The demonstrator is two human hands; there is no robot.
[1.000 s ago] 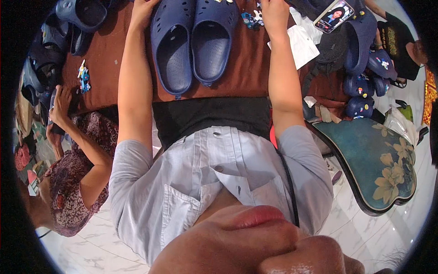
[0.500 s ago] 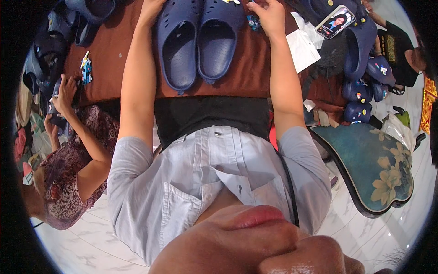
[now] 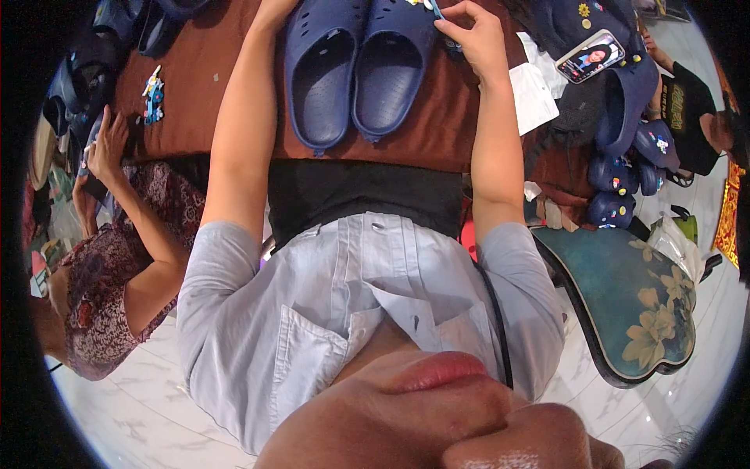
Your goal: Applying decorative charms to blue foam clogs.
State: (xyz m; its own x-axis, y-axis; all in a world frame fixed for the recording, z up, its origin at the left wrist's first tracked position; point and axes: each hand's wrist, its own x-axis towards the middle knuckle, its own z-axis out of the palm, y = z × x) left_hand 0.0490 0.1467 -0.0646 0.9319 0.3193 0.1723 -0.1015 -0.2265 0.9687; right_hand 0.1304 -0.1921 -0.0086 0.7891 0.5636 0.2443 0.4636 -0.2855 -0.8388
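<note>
A pair of navy blue clogs [image 3: 355, 82] with holes in their uppers lies side by side on the brown cloth [image 3: 234, 102], heels toward me. My left hand [image 3: 275, 9] is beside the left clog, its fingers cut off by the upper edge. By the front of the right clog, my right hand [image 3: 478, 39] pinches a small blue shoe charm [image 3: 436, 11] between thumb and forefinger. A white and yellow charm sits on that clog's upper, partly cut off. Some blue charms lie on the cloth, half hidden behind my right hand.
On the left lies a small heap of charms [image 3: 153, 95], with a co-worker's hand [image 3: 108, 148] near more clogs. White paper [image 3: 533, 98], a phone [image 3: 591, 56] and decorated clogs [image 3: 613, 176] are at right. A teal floral padded seat [image 3: 625, 305] stands below them.
My right hand has moved from above the blue charms to the right clog's front edge, with a small blue charm now showing in its fingers. The view has shifted slightly.
</note>
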